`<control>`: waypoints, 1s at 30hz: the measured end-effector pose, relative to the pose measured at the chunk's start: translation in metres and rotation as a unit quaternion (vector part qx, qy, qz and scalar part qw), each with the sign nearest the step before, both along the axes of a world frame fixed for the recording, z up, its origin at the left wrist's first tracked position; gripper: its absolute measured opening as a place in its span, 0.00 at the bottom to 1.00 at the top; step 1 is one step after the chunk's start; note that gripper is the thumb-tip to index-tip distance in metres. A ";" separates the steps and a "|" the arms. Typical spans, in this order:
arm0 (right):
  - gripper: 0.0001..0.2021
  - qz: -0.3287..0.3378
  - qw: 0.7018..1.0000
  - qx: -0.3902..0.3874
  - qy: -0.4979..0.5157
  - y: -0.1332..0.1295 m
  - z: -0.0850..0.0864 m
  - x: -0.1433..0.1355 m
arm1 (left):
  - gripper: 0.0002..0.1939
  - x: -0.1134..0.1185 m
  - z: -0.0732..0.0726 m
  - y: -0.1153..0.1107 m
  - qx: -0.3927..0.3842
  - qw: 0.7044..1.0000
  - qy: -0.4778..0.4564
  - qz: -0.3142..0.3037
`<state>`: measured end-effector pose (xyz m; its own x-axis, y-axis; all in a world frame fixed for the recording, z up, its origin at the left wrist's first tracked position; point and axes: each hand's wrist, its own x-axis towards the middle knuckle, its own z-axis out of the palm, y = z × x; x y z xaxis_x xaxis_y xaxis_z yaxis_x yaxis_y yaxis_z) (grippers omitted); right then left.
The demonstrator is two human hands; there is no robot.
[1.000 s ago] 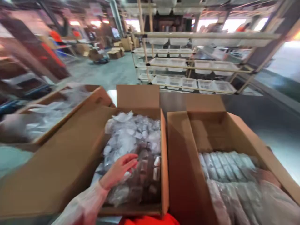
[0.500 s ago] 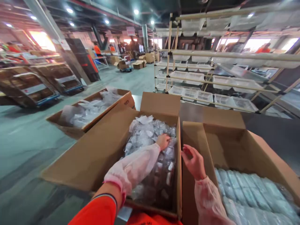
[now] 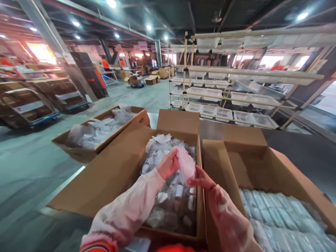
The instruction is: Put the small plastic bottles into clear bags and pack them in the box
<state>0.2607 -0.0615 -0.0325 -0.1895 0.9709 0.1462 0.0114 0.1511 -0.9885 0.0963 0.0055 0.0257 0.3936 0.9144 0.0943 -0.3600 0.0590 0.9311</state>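
Observation:
A crumpled, whitish plastic-wrapped packet (image 3: 186,166) is held up between my two hands. My left hand (image 3: 169,163) pinches its upper left side, and my right hand (image 3: 202,178) grips its lower right end. What lies inside the wrapping cannot be made out. Beneath my hands stands an open cardboard box (image 3: 178,120) full of small clear-wrapped pieces (image 3: 157,154), several with white labels. To the right, another open cardboard box (image 3: 245,164) has rows of pale bluish plastic-wrapped packets (image 3: 278,206) laid side by side in its bottom.
At the left, a third cardboard box (image 3: 123,130) holds loose clear plastic wrapping (image 3: 102,127). A rack (image 3: 185,73) with white plastic bins stands beyond the grey table (image 3: 294,147). Loaded carts (image 3: 28,105) and a slanted pillar (image 3: 56,45) are at far left.
My left hand has lifted the packet out from among the wrapped pieces. My right hand has moved left over the middle box and taken hold of the packet's other end.

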 end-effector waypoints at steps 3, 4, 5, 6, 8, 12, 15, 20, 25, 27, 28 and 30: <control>0.32 -0.049 0.998 -0.007 0.048 -0.011 -0.006 -0.015 | 0.20 -0.018 0.008 -0.011 0.029 0.994 -0.029 0.100; 0.32 -0.073 0.995 -0.009 0.069 -0.015 -0.007 -0.018 | 0.21 -0.025 0.009 -0.015 0.061 0.989 -0.020 0.130; 0.32 -0.093 0.992 -0.010 0.086 -0.019 -0.007 -0.021 | 0.22 -0.032 0.011 -0.019 0.112 0.984 0.008 0.139; 0.32 -0.110 0.989 -0.011 0.098 -0.022 -0.005 -0.022 | 0.25 -0.038 0.011 -0.024 0.175 0.975 0.054 0.127; 0.31 -0.139 0.984 -0.013 0.109 -0.029 -0.002 -0.024 | 0.29 -0.047 0.011 -0.033 0.292 0.936 0.184 0.075; 0.26 -0.226 0.965 -0.012 0.132 -0.041 0.007 -0.022 | 0.14 -0.056 0.009 -0.047 0.361 0.857 0.355 0.096; 0.28 -0.287 0.945 -0.011 0.155 -0.049 0.011 -0.019 | 0.11 -0.067 0.013 -0.052 0.421 0.820 0.382 0.061; 0.27 -0.293 0.940 -0.042 0.170 -0.060 0.015 -0.022 | 0.22 -0.080 0.025 -0.049 0.337 0.898 0.283 -0.004; 0.27 -0.252 0.957 -0.033 0.139 -0.063 0.013 -0.031 | 0.14 -0.064 0.032 -0.048 0.330 0.828 0.452 -0.044; 0.26 -0.244 0.964 -0.016 0.104 -0.065 0.011 -0.031 | 0.15 -0.057 0.033 -0.052 0.338 0.805 0.484 -0.055; 0.25 -0.242 0.966 -0.009 0.087 -0.067 0.010 -0.031 | 0.15 -0.054 0.033 -0.055 0.335 0.811 0.476 -0.057; 0.26 -0.231 0.971 -0.007 0.066 -0.070 0.008 -0.030 | 0.13 -0.049 0.031 -0.059 0.322 0.849 0.412 -0.072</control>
<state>0.2303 -0.1319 -0.0244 0.2855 0.9501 0.1254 -0.0516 0.1459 -0.9880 0.0475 -0.0539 0.0568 0.6712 0.7153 0.1947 0.3982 -0.5694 0.7192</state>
